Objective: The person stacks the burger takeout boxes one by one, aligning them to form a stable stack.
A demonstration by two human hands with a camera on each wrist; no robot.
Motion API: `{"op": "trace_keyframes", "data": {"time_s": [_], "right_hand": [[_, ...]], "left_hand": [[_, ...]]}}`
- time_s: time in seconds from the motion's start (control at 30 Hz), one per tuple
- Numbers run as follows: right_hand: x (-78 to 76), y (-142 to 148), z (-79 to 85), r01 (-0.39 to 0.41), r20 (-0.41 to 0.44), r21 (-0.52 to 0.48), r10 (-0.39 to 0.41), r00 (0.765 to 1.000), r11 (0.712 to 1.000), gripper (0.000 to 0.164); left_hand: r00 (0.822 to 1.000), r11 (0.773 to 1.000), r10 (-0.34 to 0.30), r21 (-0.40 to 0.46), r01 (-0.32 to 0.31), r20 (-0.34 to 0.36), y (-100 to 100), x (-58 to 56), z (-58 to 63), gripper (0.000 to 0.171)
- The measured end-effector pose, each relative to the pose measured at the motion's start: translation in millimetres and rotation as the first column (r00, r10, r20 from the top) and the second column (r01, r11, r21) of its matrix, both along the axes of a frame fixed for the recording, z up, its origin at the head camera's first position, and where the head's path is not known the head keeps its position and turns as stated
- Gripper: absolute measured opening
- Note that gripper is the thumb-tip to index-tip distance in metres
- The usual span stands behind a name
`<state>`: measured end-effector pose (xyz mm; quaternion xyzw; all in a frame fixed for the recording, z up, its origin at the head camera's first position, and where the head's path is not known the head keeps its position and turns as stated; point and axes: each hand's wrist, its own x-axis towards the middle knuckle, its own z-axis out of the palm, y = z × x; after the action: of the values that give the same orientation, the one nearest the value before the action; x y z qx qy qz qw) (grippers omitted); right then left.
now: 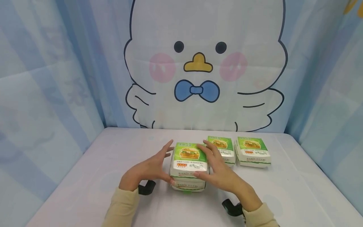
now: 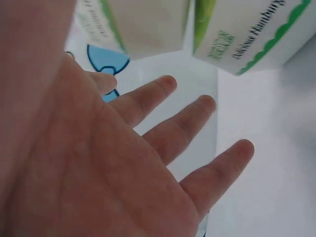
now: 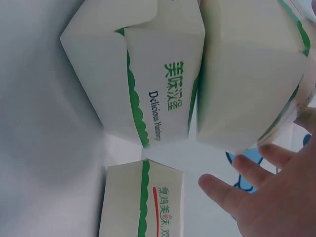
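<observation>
Two white-and-green hamburger boxes stand stacked on the table, the upper box point(image 1: 190, 164) on the lower box point(image 1: 188, 186). On the stack's left side is my left hand point(image 1: 150, 167), its fingers spread and its thumb by the front left corner. The left wrist view shows these fingers straight, with a gap to the boxes. My right hand point(image 1: 221, 171) is at the stack's right side, fingers at the upper box's right edge and thumb across its front. In the right wrist view its fingers look extended, not curled around the box; whether they touch it I cannot tell.
Behind my right hand stands another hamburger box point(image 1: 225, 151), with one more hamburger box point(image 1: 253, 153) to its right. A pale cloth covers the table point(image 1: 283, 195). Curtains with a cartoon bird point(image 1: 198, 110) hang behind and at both sides.
</observation>
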<state>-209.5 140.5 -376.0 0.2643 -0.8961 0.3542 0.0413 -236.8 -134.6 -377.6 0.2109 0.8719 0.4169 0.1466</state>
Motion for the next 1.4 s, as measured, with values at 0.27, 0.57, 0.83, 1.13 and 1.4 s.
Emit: {"op": "trace_keyframes", "data": {"time_s": [0.27, 0.57, 0.83, 1.13, 1.4], "right_hand": [[-0.6, 5, -0.6, -0.02, -0.024, -0.032, 0.02, 1.0, 0.999, 0.082], [-1.0, 3, -1.9, -0.022, -0.001, -0.029, 0.022, 1.0, 0.999, 0.079], [0.0, 7, 1.6, -0.028, -0.004, -0.031, 0.028, 1.0, 0.999, 0.078], [-2.4, 26, 9.3, -0.021, -0.072, -0.046, 0.017, 0.997, 0.999, 0.075], [-4.3, 50, 8.0, 0.067, -0.09, -0.023, -0.068, 0.994, 0.998, 0.072]], "left_hand": [[0.997, 0.998, -0.054, 0.027, 0.055, -0.059, -1, 5.4, 11.1, 0.138], [0.991, 0.998, -0.027, 0.053, 0.034, -0.128, 7, 8.9, 12.0, 0.118], [0.985, 0.998, -0.003, 0.063, 0.015, -0.175, 10, 8.2, 10.1, 0.113], [0.982, 0.999, 0.017, 0.051, -0.008, -0.186, 10, 8.5, 10.5, 0.113], [0.982, 0.999, 0.017, 0.047, -0.008, -0.186, 10, 8.5, 10.8, 0.113]]}}
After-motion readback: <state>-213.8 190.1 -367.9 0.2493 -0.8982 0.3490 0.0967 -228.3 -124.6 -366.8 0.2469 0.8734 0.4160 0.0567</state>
